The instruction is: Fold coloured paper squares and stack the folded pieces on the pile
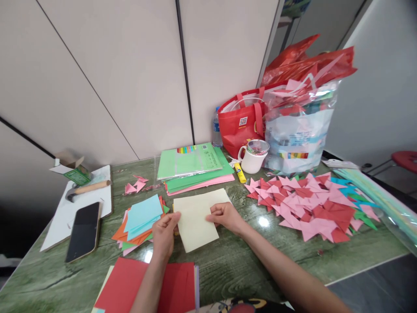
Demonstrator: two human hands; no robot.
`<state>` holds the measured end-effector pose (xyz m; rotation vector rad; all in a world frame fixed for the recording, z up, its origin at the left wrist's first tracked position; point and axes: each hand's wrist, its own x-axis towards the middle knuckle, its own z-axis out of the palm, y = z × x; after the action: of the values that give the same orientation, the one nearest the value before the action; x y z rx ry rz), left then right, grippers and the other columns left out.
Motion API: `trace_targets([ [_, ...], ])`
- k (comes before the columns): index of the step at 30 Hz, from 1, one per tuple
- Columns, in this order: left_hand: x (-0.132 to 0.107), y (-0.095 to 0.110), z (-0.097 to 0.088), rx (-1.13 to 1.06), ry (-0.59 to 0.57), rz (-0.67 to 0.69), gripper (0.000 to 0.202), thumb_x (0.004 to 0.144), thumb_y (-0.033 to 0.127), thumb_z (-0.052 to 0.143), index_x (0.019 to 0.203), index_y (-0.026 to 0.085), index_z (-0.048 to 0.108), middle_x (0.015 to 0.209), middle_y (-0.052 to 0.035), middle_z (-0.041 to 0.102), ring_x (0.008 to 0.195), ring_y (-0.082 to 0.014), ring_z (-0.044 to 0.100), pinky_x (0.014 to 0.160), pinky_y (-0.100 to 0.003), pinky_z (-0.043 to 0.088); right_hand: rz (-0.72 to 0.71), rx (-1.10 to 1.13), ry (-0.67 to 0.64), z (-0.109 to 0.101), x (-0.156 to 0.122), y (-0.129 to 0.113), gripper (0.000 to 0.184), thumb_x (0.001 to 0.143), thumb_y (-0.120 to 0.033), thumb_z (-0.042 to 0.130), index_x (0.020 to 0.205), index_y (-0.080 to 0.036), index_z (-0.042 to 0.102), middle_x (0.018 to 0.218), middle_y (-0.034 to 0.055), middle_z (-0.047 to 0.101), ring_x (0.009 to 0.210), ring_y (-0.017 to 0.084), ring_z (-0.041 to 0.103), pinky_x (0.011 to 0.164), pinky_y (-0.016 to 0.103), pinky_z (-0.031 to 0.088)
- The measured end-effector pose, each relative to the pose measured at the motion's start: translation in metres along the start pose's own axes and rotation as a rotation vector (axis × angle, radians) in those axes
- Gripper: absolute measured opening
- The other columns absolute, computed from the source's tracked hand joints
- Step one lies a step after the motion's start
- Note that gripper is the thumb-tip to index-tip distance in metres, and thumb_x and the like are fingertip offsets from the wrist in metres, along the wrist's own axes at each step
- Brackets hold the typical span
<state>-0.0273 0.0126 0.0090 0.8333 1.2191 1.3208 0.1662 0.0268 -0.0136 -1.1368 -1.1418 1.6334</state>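
A pale yellow sheet of paper [195,219] lies on the green table [247,256] in front of me, partly folded over. My left hand [164,234] pinches its left edge with fingers closed. My right hand [224,216] presses and grips the sheet's right side, fingers curled. A stack of small coloured squares [141,221], blue on top, lies just left of the sheet. Red sheets [146,284] lie near my left forearm.
A heap of folded pink, red and green triangles [312,206] fills the right. Behind: green and pink paper packs [192,167], white mug [252,157], yellow glue stick [240,172], red bag [243,124], plastic bag [298,130]. Left: phone [84,230], hammer [86,189], small box [73,170].
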Motion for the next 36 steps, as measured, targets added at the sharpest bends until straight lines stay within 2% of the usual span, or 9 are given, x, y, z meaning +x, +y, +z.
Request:
trace_targets([
  [3,0.000,-0.001,0.001,0.000,0.034,0.045,0.015,0.056,0.028,0.072,0.059,0.014,0.068,0.048,0.0020,0.059,0.043,-0.0084,0.048,0.043,-0.019,0.036,0.002,-0.003,-0.001,0.000,0.000,0.000,0.038,0.047,-0.043,0.073,0.055,-0.016,0.048,0.043,-0.0083,0.044,0.042,0.007,0.042,0.046,0.022,0.042],
  [6,0.001,-0.002,0.001,-0.010,0.016,-0.025,0.022,0.058,0.033,0.070,0.067,0.013,0.068,0.049,0.0009,0.060,0.043,-0.0102,0.050,0.042,-0.020,0.038,0.003,0.005,0.011,0.000,0.000,0.000,0.038,0.046,-0.043,0.074,0.055,-0.016,0.048,0.043,-0.0079,0.046,0.042,0.007,0.043,0.046,0.022,0.042],
  [8,0.001,-0.002,0.001,0.005,-0.048,-0.089,0.025,0.061,0.036,0.068,0.072,0.013,0.068,0.052,-0.0003,0.063,0.043,-0.0114,0.052,0.042,-0.021,0.039,0.007,0.027,0.027,0.000,0.000,0.000,0.038,0.046,-0.043,0.074,0.055,-0.016,0.048,0.044,-0.0071,0.049,0.043,0.008,0.046,0.046,0.023,0.042],
  [12,-0.002,-0.003,0.003,0.046,-0.214,-0.172,0.023,0.065,0.034,0.065,0.072,0.012,0.067,0.059,-0.0032,0.066,0.051,-0.0145,0.057,0.050,-0.024,0.043,0.024,0.088,0.056,0.000,0.000,-0.002,0.037,0.045,-0.041,0.075,0.056,-0.015,0.050,0.049,-0.0047,0.055,0.046,0.010,0.051,0.048,0.023,0.044],
  [16,-0.006,-0.002,0.007,0.073,-0.302,-0.234,0.024,0.063,0.033,0.067,0.072,0.011,0.067,0.062,-0.0053,0.067,0.054,-0.0151,0.057,0.053,-0.025,0.043,0.032,0.145,0.072,-0.002,0.001,-0.002,0.037,0.044,-0.040,0.076,0.060,-0.015,0.054,0.053,-0.0021,0.060,0.051,0.013,0.056,0.051,0.025,0.046],
  [22,-0.005,-0.003,0.007,0.112,-0.292,-0.226,0.027,0.064,0.037,0.065,0.054,0.012,0.060,0.047,0.0011,0.057,0.040,-0.0077,0.044,0.040,-0.019,0.031,0.035,0.176,0.124,-0.004,0.003,0.001,0.041,0.041,-0.041,0.077,0.064,-0.014,0.056,0.055,-0.0008,0.062,0.051,0.015,0.058,0.050,0.026,0.047],
  [27,-0.001,-0.011,0.000,0.182,-0.240,-0.135,0.031,0.065,0.036,0.065,0.048,0.012,0.054,0.040,0.0045,0.047,0.037,-0.0047,0.034,0.037,-0.017,0.023,0.027,0.188,0.127,-0.004,0.003,0.001,0.040,0.040,-0.040,0.078,0.061,-0.015,0.054,0.053,-0.0016,0.061,0.050,0.014,0.058,0.049,0.026,0.047],
  [32,-0.001,-0.011,0.000,0.176,-0.235,-0.150,0.030,0.062,0.038,0.066,0.049,0.013,0.057,0.040,0.0040,0.047,0.040,-0.0079,0.042,0.040,-0.018,0.031,0.020,0.200,0.123,-0.004,0.003,0.001,0.038,0.042,-0.038,0.078,0.060,-0.014,0.053,0.052,-0.0024,0.060,0.047,0.012,0.056,0.048,0.025,0.046],
  [36,-0.004,-0.004,0.005,0.107,-0.292,-0.222,0.027,0.064,0.038,0.065,0.055,0.013,0.062,0.048,0.0014,0.055,0.048,-0.0106,0.049,0.046,-0.022,0.042,-0.003,0.205,0.133,-0.006,0.003,0.001,0.036,0.044,-0.037,0.077,0.060,-0.014,0.055,0.054,-0.0010,0.062,0.048,0.012,0.056,0.048,0.024,0.046],
])
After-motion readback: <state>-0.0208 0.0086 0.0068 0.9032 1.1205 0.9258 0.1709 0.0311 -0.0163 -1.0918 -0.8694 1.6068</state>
